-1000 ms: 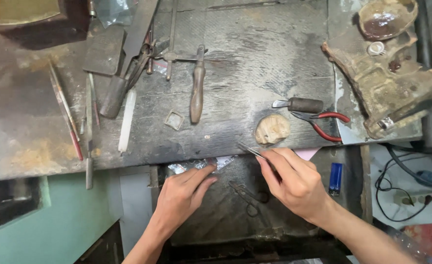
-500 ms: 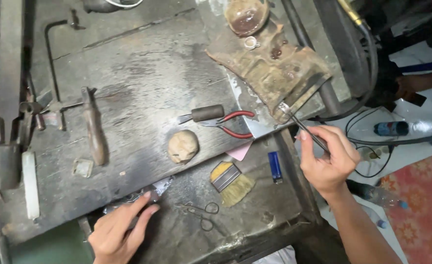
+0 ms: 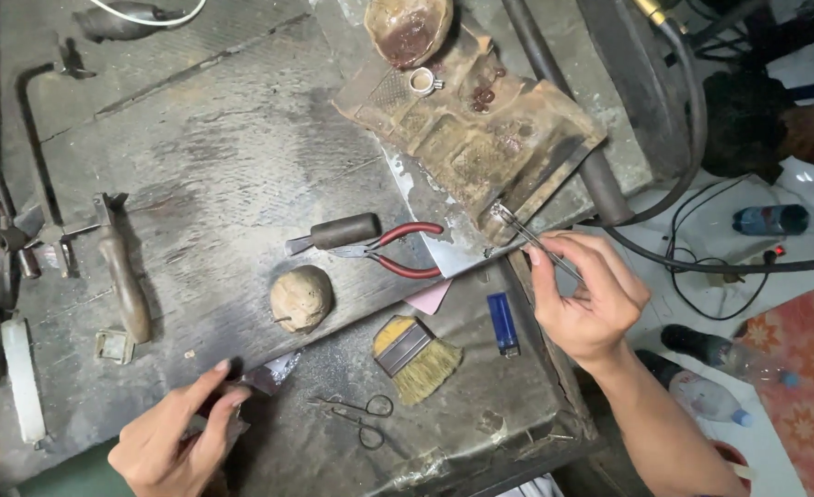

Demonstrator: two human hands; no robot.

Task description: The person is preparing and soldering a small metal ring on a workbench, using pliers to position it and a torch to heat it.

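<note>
Tweezers [image 3: 534,241], right hand [image 3: 589,299], pliers [image 3: 398,250], brush [image 3: 416,354] nearby

A single head-worn camera is looking steeply down onto a dark, scarred workbench [image 3: 241,175], which is filling the left and centre of the frame at close range. The view is tilting, so the bench edge is running diagonally. The floor [image 3: 793,368] is showing along the right edge. Both hands are entering from the bottom.

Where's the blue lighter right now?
In the head view, the blue lighter lies on the lower tray right of centre, between the brush and the right hand, just below the red-handled pliers.
</note>
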